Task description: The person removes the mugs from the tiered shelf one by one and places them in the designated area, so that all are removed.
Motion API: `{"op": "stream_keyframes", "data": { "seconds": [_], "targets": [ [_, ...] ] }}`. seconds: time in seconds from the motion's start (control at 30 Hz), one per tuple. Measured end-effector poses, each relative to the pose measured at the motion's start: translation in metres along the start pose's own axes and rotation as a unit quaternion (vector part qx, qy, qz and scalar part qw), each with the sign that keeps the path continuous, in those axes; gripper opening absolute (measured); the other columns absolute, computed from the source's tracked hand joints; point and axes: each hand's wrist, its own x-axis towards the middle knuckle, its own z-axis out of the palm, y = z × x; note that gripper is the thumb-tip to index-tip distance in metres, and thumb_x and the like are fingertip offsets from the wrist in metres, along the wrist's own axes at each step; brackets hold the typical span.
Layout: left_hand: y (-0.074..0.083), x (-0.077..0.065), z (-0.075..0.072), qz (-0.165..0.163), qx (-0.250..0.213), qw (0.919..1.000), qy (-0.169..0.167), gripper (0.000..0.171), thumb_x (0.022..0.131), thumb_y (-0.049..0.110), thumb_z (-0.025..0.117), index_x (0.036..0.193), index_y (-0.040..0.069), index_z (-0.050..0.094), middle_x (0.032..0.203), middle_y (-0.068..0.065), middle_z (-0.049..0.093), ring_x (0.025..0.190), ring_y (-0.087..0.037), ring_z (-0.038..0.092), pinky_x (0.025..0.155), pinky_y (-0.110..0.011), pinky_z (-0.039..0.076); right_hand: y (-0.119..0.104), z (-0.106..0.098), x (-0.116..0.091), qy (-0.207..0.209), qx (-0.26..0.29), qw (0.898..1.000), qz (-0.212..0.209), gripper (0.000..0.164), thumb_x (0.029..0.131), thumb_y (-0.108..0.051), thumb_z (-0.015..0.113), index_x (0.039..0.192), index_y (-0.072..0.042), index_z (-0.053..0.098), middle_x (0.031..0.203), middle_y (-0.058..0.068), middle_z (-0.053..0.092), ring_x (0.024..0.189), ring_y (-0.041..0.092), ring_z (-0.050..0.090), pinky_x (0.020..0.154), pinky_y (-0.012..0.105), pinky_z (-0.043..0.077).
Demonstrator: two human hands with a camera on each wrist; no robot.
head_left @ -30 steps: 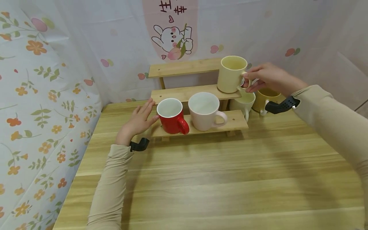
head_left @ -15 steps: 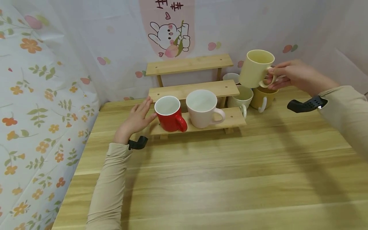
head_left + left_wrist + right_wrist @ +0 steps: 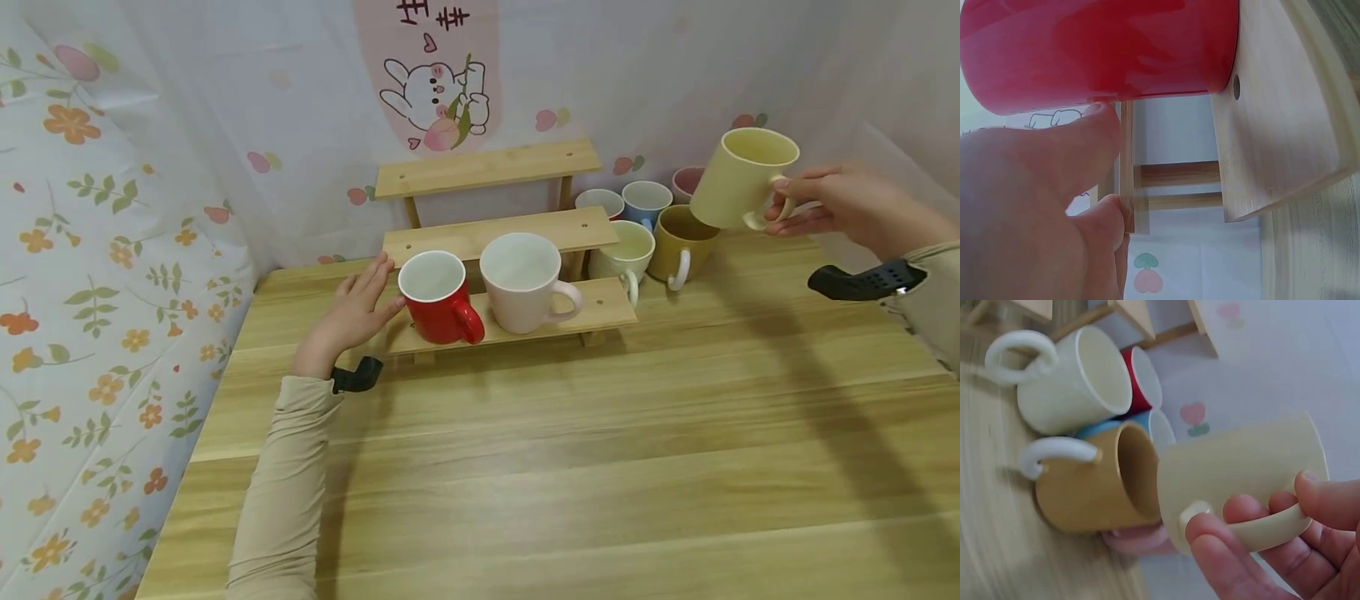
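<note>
My right hand point(image 3: 862, 204) pinches the handle of a pale yellow mug point(image 3: 731, 187), raised at the right and tilted a little. In the right wrist view, thumb and fingers wrap that handle point(image 3: 1272, 530). My left hand point(image 3: 345, 321) lies with extended fingers at the left end of a three-step wooden rack point(image 3: 487, 242). Its thumb tip meets the side of a red mug point(image 3: 1104, 50) in the left wrist view, while the fingers touch the middle shelf's end. Beside the red mug, a pale pink mug point(image 3: 517, 287) stands on the lowest shelf.
Right of the rack, a group of mugs stands on the wooden table point(image 3: 487, 467): a cream one point(image 3: 618, 258), a mustard one point(image 3: 678, 250), a blue one point(image 3: 637, 208), a red one with white inside point(image 3: 600, 204) and a pink one point(image 3: 686, 179). A patterned cloth point(image 3: 300, 100) hangs behind.
My right hand has lifted the yellow mug off the middle shelf and carried it right, over the grouped mugs. The left hand stays at the rack's end.
</note>
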Motion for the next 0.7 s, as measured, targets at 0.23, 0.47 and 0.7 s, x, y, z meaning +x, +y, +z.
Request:
{"op": "stream_keyframes", "data": {
  "seconds": [0.23,0.47,0.7],
  "targets": [
    [0.002,0.000,0.000,-0.001,-0.003,1.0000,-0.001,0.069,0.102,0.030,0.043,0.152,-0.001,0.009,0.161,-0.016,-0.001,0.148,-0.036,0.002,0.117,-0.056,-0.002,0.022,-0.014,-0.006,0.026,-0.032,0.999,0.003,0.030,0.094,-0.041,0.054,0.078,-0.023,0.070,0.074,-0.009,0.065,0.070,0.008,0.068,0.063,0.025,0.058],
    [0.004,-0.001,-0.001,0.001,-0.010,0.9999,-0.002,0.068,0.102,0.031,0.043,0.152,-0.001,0.009,0.161,-0.016,-0.001,0.147,-0.040,0.002,0.117,-0.057,-0.002,0.046,-0.022,-0.006,0.024,-0.025,0.999,-0.004,0.031,0.096,-0.039,0.051,0.078,-0.021,0.068,0.074,-0.009,0.067,0.071,0.007,0.068,0.066,0.025,0.058],
    [0.004,-0.004,-0.001,-0.006,-0.013,0.9999,-0.003,0.069,0.102,0.030,0.044,0.152,-0.001,0.007,0.161,-0.015,-0.002,0.146,-0.042,0.000,0.116,-0.057,-0.003,0.061,-0.025,-0.001,0.026,-0.015,1.000,-0.007,0.032,0.098,-0.033,0.051,0.074,-0.022,0.069,0.073,-0.010,0.065,0.070,0.007,0.068,0.067,0.025,0.058]
  ]
}}
